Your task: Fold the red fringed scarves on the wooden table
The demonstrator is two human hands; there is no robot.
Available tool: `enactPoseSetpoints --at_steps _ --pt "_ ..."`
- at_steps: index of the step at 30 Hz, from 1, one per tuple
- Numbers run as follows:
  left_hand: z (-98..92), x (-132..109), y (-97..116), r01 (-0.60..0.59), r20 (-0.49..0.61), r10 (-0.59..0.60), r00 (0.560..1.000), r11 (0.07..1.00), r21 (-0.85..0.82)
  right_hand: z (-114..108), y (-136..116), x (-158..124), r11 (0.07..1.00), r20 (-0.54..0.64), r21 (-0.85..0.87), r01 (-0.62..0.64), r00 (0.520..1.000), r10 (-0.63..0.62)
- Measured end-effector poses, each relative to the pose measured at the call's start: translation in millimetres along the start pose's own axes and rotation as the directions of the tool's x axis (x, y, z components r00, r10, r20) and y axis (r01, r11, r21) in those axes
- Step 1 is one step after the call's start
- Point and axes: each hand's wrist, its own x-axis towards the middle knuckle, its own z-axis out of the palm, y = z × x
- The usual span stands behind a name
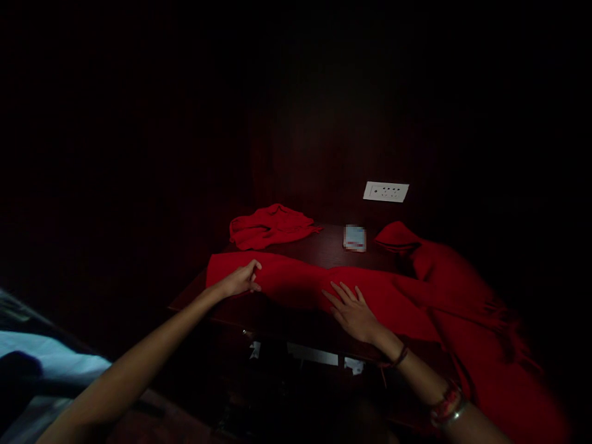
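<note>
A long red cloth (296, 280), which looks like a scarf, lies across the dark wooden table. My left hand (241, 280) rests on its left part, fingers slightly bent and apart, with nothing visibly gripped. Farther right, my right hand (355, 313) lies flat on the same cloth with its fingers spread. On the right side the red fabric spreads into a larger fringed piece (472, 308) that hangs past the table's edge. I cannot tell whether the two parts are one cloth.
A crumpled red cloth (272, 225) lies at the back left of the table (324, 246). Near the wall is a small pale, blurred object (354, 238). A white socket plate (386, 192) is on the dark wall. Pale fabric (50, 357) shows at lower left.
</note>
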Motion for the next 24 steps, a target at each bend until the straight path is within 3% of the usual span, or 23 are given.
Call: enactPoseSetpoints --at_steps 4,8,9,11,14,18,24 --pt "-12.3 -4.0 -0.5 0.030 -0.001 -0.030 1.000 0.992 0.126 0.0 1.6 -3.3 1.000 -0.004 -0.012 0.014 1.000 -0.014" --pt "-29.1 -0.8 14.4 0.178 0.182 -0.168 0.969 0.983 -0.037 -4.9 0.4 -1.4 0.998 0.005 0.057 -0.011 1.000 0.011" --pt "-34.1 5.4 21.4 0.189 0.184 -0.173 0.967 0.979 -0.072 -8.5 -0.1 1.6 0.996 0.001 0.088 -0.026 1.000 0.026" --pt "-40.0 26.5 36.9 0.161 0.044 -0.158 0.986 0.985 -0.055 -17.5 -1.2 11.7 0.988 -0.048 0.141 -0.064 0.996 0.072" --pt "-31.4 68.7 54.5 0.224 -0.175 -0.191 0.966 0.955 0.195 -27.0 -0.8 34.6 0.973 -0.144 0.168 -0.160 0.972 0.185" --pt "-3.4 101.8 52.2 0.288 -0.205 -0.238 0.949 0.919 0.267 -16.6 6.4 58.3 0.944 -0.058 0.129 -0.303 0.948 0.312" --pt "8.8 102.4 35.5 0.275 -0.241 -0.216 0.946 0.929 0.248 4.8 15.3 62.3 0.934 0.035 0.091 -0.345 0.938 0.344"
